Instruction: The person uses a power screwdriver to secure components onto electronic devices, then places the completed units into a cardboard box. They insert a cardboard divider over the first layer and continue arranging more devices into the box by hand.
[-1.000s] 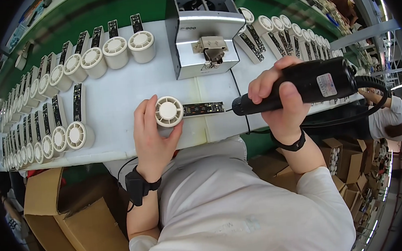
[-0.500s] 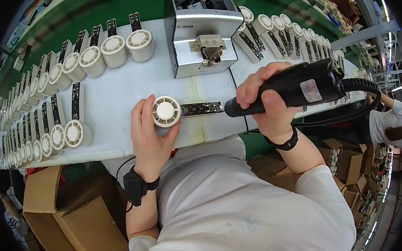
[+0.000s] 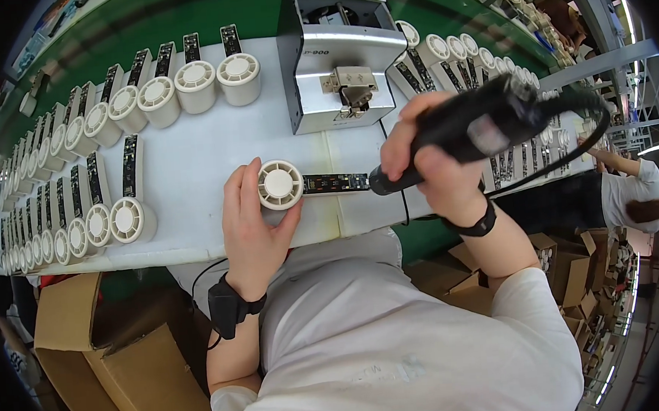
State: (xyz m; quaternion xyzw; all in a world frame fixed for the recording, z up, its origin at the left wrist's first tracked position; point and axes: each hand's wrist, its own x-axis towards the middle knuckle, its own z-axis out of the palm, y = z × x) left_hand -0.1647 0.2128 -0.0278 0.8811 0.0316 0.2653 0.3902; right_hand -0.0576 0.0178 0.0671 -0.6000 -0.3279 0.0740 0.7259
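My left hand (image 3: 258, 229) is closed round the round, slotted head of a white fan-like unit (image 3: 280, 184). A dark circuit board (image 3: 335, 183) runs along that unit's narrow handle, pointing to the right. My right hand (image 3: 440, 163) grips a black electric screwdriver (image 3: 465, 127), its rear end raised and blurred by motion. The screwdriver's nose is at the far end of the circuit board; whether its tip touches the board I cannot tell. A black cord trails from its back end.
Beyond my hands stands a silver screw-feeding machine (image 3: 343, 67). Rows of similar white units (image 3: 159, 103) line the white table (image 3: 188, 150) at left, more (image 3: 437, 47) at right. Cardboard boxes (image 3: 139, 371) sit below; another person (image 3: 634, 184) is at the right.
The screwdriver's rear end has swung up and away from me, with my right hand turning along. The whole scene shifts slightly; my left hand keeps its hold on the unit.
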